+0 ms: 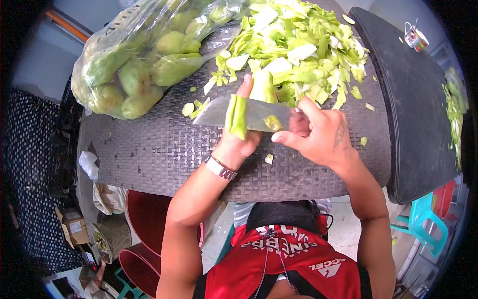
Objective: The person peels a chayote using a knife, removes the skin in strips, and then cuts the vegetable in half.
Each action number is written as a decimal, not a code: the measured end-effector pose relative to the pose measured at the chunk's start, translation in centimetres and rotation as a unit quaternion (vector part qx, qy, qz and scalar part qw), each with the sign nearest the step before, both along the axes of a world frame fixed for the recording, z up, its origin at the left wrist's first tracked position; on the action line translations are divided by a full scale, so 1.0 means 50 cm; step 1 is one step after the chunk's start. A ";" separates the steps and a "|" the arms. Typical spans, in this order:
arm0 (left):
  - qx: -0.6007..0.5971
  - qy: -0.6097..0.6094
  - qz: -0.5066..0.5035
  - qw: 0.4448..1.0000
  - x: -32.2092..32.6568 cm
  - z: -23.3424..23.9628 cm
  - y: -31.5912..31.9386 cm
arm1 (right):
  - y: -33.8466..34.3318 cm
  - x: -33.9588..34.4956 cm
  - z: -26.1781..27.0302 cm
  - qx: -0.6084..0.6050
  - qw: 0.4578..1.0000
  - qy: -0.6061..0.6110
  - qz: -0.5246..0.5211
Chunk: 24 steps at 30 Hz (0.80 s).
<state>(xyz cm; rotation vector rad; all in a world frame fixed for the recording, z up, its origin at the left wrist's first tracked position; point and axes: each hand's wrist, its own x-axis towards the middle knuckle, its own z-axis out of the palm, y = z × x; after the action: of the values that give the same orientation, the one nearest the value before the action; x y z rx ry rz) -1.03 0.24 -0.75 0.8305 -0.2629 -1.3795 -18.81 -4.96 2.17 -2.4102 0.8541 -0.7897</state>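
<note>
My left hand (239, 145) holds a pale green, peeled piece of fruit or vegetable (263, 86), its thumb up along the side. In my right hand (325, 130) is a broad-bladed knife (257, 112), which lies across in front of the piece and hides part of my left hand. A thick green peel strip (236, 116) rests on the blade, with a smaller scrap (273, 122) nearer the handle. Just beyond my hands spreads a large heap of green and whitish peelings (298, 56). A clear plastic bag (112, 41) of whole green produce (134, 76), possibly chayotes, sits at the upper left.
The woven-pattern table (149, 149) carries a few loose scraps. A dark padded board or tabletop (403, 101) adjoins it on the right, with a patterned mug (415, 39) beyond. Red bins (149, 224) stand below left, and a turquoise plastic chair (427, 224) is at lower right.
</note>
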 end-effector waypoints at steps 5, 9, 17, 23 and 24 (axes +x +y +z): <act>-0.019 -0.043 -0.006 0.999 -0.014 0.005 0.001 | 0.001 0.004 -0.013 -0.078 0.996 0.038 0.018; -0.042 -0.049 -0.011 0.998 -0.016 0.004 0.005 | -0.013 0.000 -0.009 -0.062 0.998 0.028 0.017; -0.053 -0.048 0.001 0.997 -0.022 -0.006 0.016 | -0.037 -0.012 -0.007 0.015 1.000 0.009 -0.022; -0.084 -0.052 -0.041 0.994 -0.016 -0.001 0.006 | -0.029 -0.017 -0.007 0.010 0.998 -0.027 0.061; -0.052 -0.081 0.003 0.995 -0.021 0.001 0.009 | -0.041 -0.018 -0.008 0.056 0.998 -0.016 0.031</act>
<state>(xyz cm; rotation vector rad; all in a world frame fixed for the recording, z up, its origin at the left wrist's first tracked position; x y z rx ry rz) -2.08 0.69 -0.68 0.8567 -0.4526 -1.2841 -19.69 -6.99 1.77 -2.3094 0.7864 -0.7349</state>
